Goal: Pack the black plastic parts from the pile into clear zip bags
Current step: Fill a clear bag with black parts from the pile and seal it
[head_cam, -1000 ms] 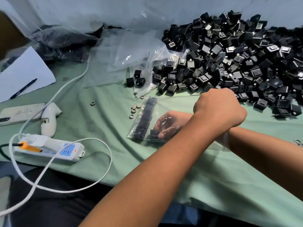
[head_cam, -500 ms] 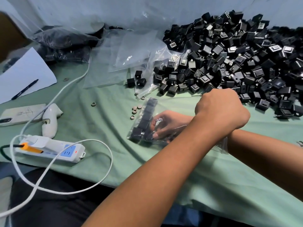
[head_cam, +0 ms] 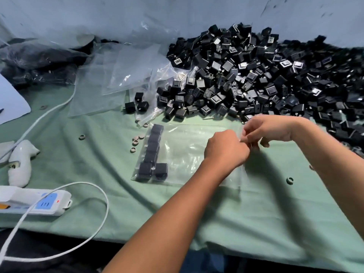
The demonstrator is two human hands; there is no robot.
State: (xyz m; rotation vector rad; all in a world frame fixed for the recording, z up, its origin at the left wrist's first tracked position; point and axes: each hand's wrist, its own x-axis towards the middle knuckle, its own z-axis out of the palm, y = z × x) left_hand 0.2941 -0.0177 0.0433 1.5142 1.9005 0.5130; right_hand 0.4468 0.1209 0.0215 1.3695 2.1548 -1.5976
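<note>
Pinching one zip bag (head_cam: 189, 152) mouth, left grip (head_cam: 226, 149) and right grip (head_cam: 267, 132) both clamped.

Matt green cloth (head_cam: 256, 213) covers the desk; on it, a glossy clear plastic bag (head_cam: 197, 154) holds smooth black plastic parts (head_cam: 151, 154).

A green cloth-covered table (head_cam: 256, 223) carries the pile of black parts (head_cam: 266, 75), zip bag (head_cam: 187, 154), power strip (head_cam: 35, 201) and washers (head_cam: 136, 142).

A green cloth (head_cam: 256, 223) covers the table below a pale blue wall (head_cam: 137, 14).
</note>
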